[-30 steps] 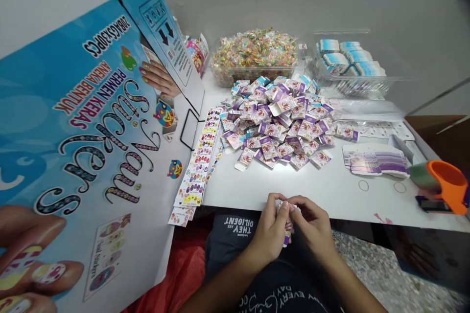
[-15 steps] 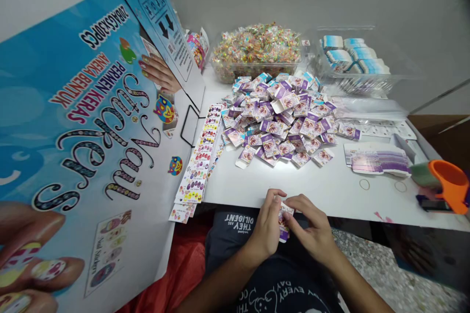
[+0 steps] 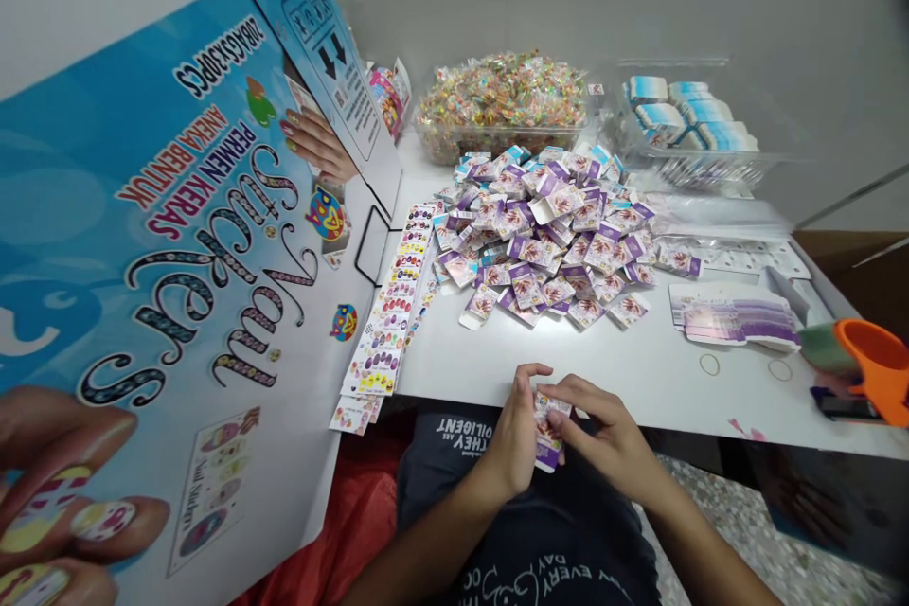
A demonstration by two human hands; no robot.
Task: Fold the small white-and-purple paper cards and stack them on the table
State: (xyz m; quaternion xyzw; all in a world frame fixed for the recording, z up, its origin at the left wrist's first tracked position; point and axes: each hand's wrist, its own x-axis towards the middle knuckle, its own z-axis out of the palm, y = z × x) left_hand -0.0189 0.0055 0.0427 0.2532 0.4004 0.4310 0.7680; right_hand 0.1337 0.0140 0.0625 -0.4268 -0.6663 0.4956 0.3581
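Lying between the two hands, a small printed carton (image 3: pixel 546 440) is held over the lap, at the near edge of the white table (image 3: pixel 461 360). Its long axis is pointed roughly from the body toward the table, with the purple end turned to the body. Along its left side the left hand (image 3: pixel 512 436) is set close; by the right hand (image 3: pixel 600 431) it is met from the other side, the thumb being laid across the printed face and the fingers bent near the top end. Neither hand can be called clearly nearer, since the carton is gripped narrowly by both; how the left fingers are placed behind it cannot be told. Beyond, well apart from the hands, a heap of similar cartons (image 3: pixel 540 251) is spread on the table, flanked by sticker strips (image 3: pixel 390 303) on the left and flat purple cards (image 3: pixel 739 320) on the right.
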